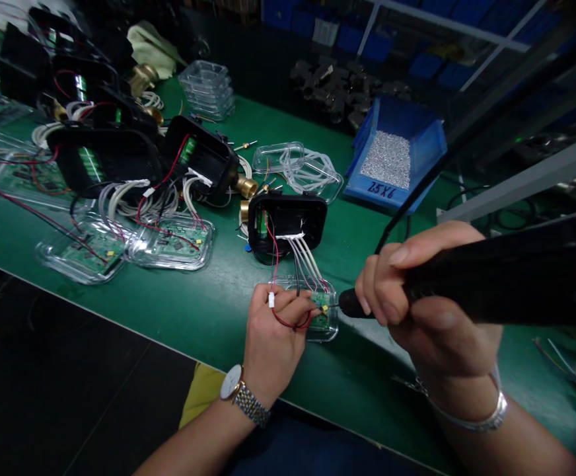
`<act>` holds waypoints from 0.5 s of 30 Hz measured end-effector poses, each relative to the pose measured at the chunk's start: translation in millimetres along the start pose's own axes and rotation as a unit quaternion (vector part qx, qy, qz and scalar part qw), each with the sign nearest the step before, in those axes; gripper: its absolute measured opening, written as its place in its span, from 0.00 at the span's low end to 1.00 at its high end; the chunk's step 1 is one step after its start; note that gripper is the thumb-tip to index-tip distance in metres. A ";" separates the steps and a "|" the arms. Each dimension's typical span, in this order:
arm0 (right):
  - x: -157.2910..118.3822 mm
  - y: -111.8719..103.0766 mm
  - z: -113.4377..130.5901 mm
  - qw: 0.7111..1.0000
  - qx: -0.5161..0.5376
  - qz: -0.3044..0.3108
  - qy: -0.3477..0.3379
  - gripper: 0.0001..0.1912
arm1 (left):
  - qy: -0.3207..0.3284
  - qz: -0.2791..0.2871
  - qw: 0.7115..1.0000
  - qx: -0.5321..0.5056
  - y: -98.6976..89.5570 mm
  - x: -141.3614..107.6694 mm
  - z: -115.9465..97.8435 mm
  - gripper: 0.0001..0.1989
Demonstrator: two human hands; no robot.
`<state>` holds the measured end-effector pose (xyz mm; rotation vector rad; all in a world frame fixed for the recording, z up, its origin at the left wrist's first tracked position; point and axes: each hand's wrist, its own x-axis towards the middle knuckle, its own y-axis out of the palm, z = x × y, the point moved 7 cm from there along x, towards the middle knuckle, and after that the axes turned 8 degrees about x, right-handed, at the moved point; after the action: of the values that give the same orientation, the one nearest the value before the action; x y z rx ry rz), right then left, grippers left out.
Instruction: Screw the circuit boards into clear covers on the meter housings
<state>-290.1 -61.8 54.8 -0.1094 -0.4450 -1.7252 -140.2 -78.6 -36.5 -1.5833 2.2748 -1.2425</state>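
Observation:
My right hand [431, 311] is wrapped round a black electric screwdriver [520, 271] with a cord, its bit pointing left at a green circuit board [322, 322]. This board lies in a clear plastic cover [331, 334]. My left hand [278, 330] is closed over the board's left side, fingertips pressed together close to the bit; what they pinch is hidden. A red and black wire with a white connector [271, 299] loops over its fingers. White and red wires join the board to a black housing [288, 221] just behind, with a green battery inside.
More black housings [109, 158] with wired boards in clear covers [183, 248] crowd the left. A blue bin [392, 155] of small metal screws stands behind right. Stacked clear covers [207, 89] and metal parts [342, 86] lie farther back. A metal post [526, 175] rises at right.

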 end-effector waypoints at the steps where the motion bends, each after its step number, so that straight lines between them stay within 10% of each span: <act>1: 2.2 -1.8 2.4 1.000 0.026 -0.011 -0.006 0.16 | 0.003 0.003 1.000 -0.002 -0.1 0.4 -0.2 0.07; 6: 9.9 -5.9 5.7 0.995 0.042 -0.041 0.085 0.38 | 0.010 0.027 1.000 0.006 2.7 1.7 -0.9 0.07; 15: 19.4 5.2 11.9 0.993 0.112 -0.025 0.018 0.43 | 0.024 0.041 0.998 0.032 4.3 2.4 -3.8 0.06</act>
<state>-291.2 -76.3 73.0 0.0949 -0.6157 -1.7106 -146.4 -77.9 -35.9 -1.4396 2.2787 -1.3310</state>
